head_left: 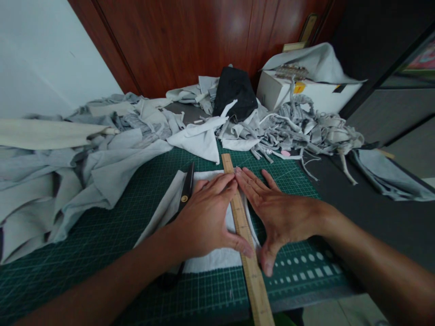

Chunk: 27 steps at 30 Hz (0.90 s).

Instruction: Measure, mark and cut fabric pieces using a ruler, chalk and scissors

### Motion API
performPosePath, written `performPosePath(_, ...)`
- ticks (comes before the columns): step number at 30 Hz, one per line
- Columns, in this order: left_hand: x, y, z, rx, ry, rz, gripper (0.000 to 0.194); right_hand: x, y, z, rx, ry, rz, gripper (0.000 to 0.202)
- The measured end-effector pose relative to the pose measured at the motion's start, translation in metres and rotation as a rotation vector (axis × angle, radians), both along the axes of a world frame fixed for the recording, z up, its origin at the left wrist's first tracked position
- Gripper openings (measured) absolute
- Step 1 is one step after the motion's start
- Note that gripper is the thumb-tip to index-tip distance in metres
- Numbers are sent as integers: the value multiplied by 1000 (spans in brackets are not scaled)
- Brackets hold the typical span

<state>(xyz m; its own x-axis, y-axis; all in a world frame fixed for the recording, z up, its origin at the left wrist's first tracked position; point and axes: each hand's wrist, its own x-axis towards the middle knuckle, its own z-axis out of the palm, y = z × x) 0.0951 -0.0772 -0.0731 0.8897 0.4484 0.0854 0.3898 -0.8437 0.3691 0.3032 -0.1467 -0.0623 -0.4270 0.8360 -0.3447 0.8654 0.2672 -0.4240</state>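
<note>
A wooden ruler (242,222) lies lengthwise over a piece of white cloth (217,262) on a green cutting mat (217,290). My left hand (209,215) rests open on the cloth and ruler, its thumb across the ruler's lower part and its fingertips at the upper part. Along the ruler's right side, my right hand (275,210) is spread open, with its fingertips at the cloth's right edge and touching or nearly touching the left fingers. Black scissors (186,188) lie on the cloth left of my left hand, their handles partly hidden under my left arm.
Grey and cream fabric (102,167) is heaped on the left. Behind the mat are a white cloth scrap (200,136), a black cloth item (235,93) and tangled grey strips (292,124). A white box (306,93) stands at the back right, before a wooden door (190,40).
</note>
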Motion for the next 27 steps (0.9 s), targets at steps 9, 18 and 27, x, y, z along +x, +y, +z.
performPosePath(9, -1, -1, 4, -8, 56, 25, 144, -1, 2, 3, -47, -15, -11, 181)
performPosePath(18, 0, 1, 4, -35, 35, 12, 143, 0, 1, 2, -40, 27, -22, 182)
performPosePath(27, -1, 1, 2, -15, 38, 0, 145, -1, 1, 3, -46, -23, -7, 179)
